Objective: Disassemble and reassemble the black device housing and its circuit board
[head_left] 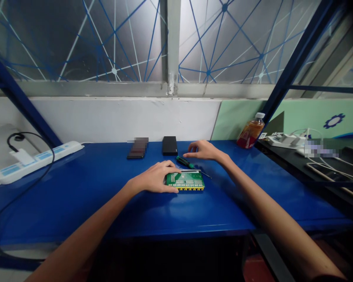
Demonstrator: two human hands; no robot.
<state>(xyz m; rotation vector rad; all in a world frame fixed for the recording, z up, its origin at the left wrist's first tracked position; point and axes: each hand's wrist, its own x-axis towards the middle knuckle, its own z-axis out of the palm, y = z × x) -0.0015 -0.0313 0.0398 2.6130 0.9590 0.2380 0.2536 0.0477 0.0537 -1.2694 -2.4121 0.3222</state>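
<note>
A green circuit board (188, 181) with a row of yellow connectors along its near edge sits on the blue table. My left hand (154, 177) grips its left end, thumb at the near side and fingers over the far side. My right hand (204, 150) is just beyond the board, its fingers bent and apart from the thumb, with nothing visible between them. Close under those fingertips lies a green and black screwdriver (186, 162), its shaft pointing right and toward me behind the board.
Behind the board lie a black rectangular box (170, 145) and a dark phone-like slab (138, 149), partly blurred. A white power strip (38, 162) with a black cable is at the left. At the back right a drink bottle (251, 131) leans beside a black surface with white cables (329, 166).
</note>
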